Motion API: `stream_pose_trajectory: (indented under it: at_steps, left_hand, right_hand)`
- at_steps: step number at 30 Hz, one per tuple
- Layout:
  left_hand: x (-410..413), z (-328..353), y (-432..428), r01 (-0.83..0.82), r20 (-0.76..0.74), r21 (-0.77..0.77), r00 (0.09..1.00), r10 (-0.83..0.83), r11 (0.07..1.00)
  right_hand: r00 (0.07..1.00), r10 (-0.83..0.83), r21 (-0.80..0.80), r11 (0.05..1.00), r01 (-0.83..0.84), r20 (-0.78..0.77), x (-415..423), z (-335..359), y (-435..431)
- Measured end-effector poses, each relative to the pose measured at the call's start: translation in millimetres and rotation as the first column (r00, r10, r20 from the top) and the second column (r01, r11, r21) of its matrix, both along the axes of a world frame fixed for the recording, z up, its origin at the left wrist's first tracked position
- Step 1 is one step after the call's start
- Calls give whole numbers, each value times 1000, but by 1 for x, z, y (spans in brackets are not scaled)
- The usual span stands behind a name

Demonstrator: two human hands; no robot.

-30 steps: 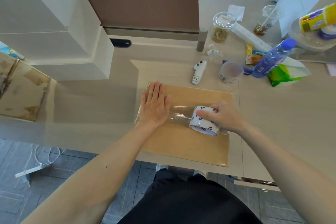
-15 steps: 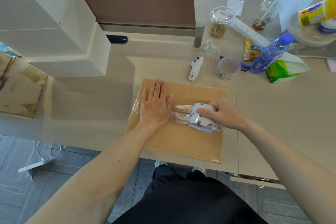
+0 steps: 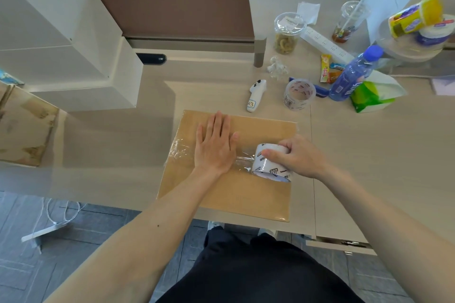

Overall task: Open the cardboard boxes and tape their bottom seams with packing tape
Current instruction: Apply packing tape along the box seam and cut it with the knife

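Cardboard box (image 3: 221,195), flat at the near edge of the desk (image 3: 369,155), is being taped along its seam: the strip (image 3: 181,152) is pressed by the flat left hand (image 3: 214,147), the tape roll (image 3: 269,167) is gripped in the right hand (image 3: 299,157), and a rightward pull seems needed next.

The cardboard box (image 3: 221,197) is plain tan and lies flat. A strip of clear tape (image 3: 181,152) runs across it. It's crinkly and shiny just past the little-finger side of the left hand (image 3: 215,147), goes under that flat palm, and comes out by the thumb to reach the tape roll (image 3: 272,168). The roll is white with black print (can't read it). It stands on edge on the box, with the right hand (image 3: 299,157) curling its fingers (image 3: 270,154) over it.
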State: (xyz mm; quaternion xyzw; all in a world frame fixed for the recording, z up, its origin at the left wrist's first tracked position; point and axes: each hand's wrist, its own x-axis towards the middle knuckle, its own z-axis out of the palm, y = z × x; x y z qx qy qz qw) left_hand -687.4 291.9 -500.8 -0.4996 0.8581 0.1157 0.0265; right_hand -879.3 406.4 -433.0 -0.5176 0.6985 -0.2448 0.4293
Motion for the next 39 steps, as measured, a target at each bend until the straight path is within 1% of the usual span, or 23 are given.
stream_pose_trajectory:
  at_steps: [4, 6, 8, 11, 12, 17, 19, 20, 21, 23, 25, 27, 30, 34, 39]
  left_hand:
    - [0, -5, 1, -13, 31, -55, 999, 14, 998]
    - [-2, -5, 2, -15, 32, -63, 999, 17, 998]
    - [0, -5, 1, -9, 30, -59, 1000, 10, 998]
    - [2, -4, 0, -8, 18, -39, 1000, 8, 999]
    - [2, -3, 0, -3, 17, -42, 1000, 4, 999]
    - [-2, 0, -1, -34, 10, -15, 999, 34, 999]
    - [-13, 4, 5, -38, -72, 37, 997, 41, 999]
    - [-20, 6, 11, -13, -115, 64, 993, 21, 998]
    - [-26, 5, 19, 27, -125, 69, 992, -18, 997]
    - [-33, 2, 31, 85, -68, 21, 994, -83, 996]
    - [-33, -2, 31, 83, -28, -8, 996, -83, 997]
    - [-32, -4, 29, 79, -11, -13, 997, -80, 997]
    - [-31, -4, 29, 91, -18, -11, 996, -91, 996]
    - [-29, -5, 29, 81, -30, 2, 996, -80, 997]
    - [-30, -2, 30, 93, -26, 31, 995, -92, 995]
  right_hand:
    - [986, 59, 22, 998, -63, 155, -12, -11, 11]
    - [981, 50, 32, 998, -57, 188, -11, -11, 10]
    - [986, 38, 35, 998, -44, 164, -10, -6, 8]
    - [1000, -2, 43, 999, 1, 30, -20, 2, 14]
    - [1000, -22, 44, 999, 22, 8, -23, 3, 17]
    - [998, -51, -29, 998, 50, -37, -21, 1, 20]
    - [998, -44, -33, 999, 42, -38, -21, 1, 18]
    - [999, -39, -25, 999, 38, -27, -22, 0, 19]
    - [999, -32, -20, 999, 32, -10, -24, -1, 19]
    - [998, -19, 2, 1000, 19, 60, -27, -3, 24]
    - [986, -13, 24, 1000, 9, 166, -29, -5, 29]
    - [980, -17, 19, 1000, 13, 198, -29, -6, 30]
    - [995, -5, -14, 1000, 7, 104, -32, -3, 29]
    - [993, -18, -50, 999, 12, -119, -53, -3, 48]
    - [985, -43, -33, 999, 38, -169, -58, -15, 55]
